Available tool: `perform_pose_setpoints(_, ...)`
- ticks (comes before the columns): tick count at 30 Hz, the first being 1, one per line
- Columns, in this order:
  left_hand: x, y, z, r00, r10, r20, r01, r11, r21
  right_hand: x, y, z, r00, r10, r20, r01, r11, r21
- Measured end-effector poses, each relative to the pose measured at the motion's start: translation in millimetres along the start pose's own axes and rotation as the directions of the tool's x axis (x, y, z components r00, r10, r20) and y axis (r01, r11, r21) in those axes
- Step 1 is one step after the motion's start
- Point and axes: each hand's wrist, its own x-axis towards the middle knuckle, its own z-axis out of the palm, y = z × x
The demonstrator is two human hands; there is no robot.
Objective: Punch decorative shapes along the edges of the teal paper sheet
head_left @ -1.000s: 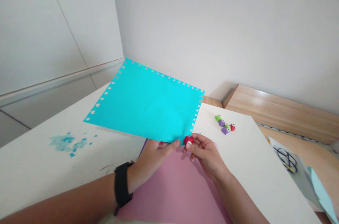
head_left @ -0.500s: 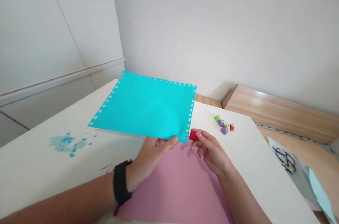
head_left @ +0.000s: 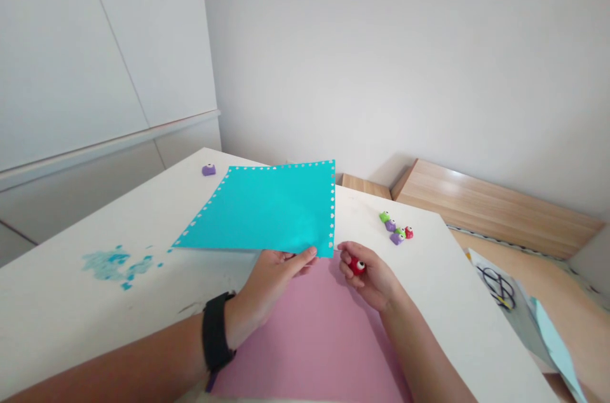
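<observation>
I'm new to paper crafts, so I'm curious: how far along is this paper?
Three edges of the blue paper already show small punched shapes. The left hand holds the paper, and the right hand holds a red punch. The near edge shows no holes yet.

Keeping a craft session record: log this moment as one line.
Left hand: teal punched sheet | right hand: red craft punch | under them: pink sheet

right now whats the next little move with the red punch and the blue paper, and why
Probably bring the red punch in your right hand onto the paper's near edge, by your left hand: the other three edges show punched holes, this one none that I can see.
</observation>
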Motion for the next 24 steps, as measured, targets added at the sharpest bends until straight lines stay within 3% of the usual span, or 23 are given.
perform_pose_setpoints(5, -5, 3, 4.8, 0.997, 0.002, 0.072, 0.003, 0.998, -0.068, 2, 13, 13, 0.994, 0.017, 0.106, -0.016, 1.0, -0.011)
perform_pose_setpoints(9, -6, 6, 6.8, 0.995, 0.018, 0.098, -0.012, 0.997, -0.071, 5, 18, 11, 0.995, 0.003, 0.104, -0.006, 1.0, 0.03)
perform_pose_setpoints(14, -8, 6, 6.3, 0.991, -0.06, 0.119, 0.067, 0.996, -0.056, 7, 19, 10, 0.995, -0.016, 0.1, 0.016, 1.0, -0.004)
perform_pose_setpoints(19, -10, 2, 5.0, 0.972, -0.134, 0.194, 0.151, 0.986, -0.074, 4, 21, 18, 0.993, -0.008, 0.12, 0.01, 1.0, -0.016)
perform_pose_setpoints(24, -10, -1, 4.5, 0.97, -0.116, 0.211, 0.134, 0.988, -0.072, 0, 25, 25, 0.992, -0.018, 0.121, 0.028, 0.997, -0.076)
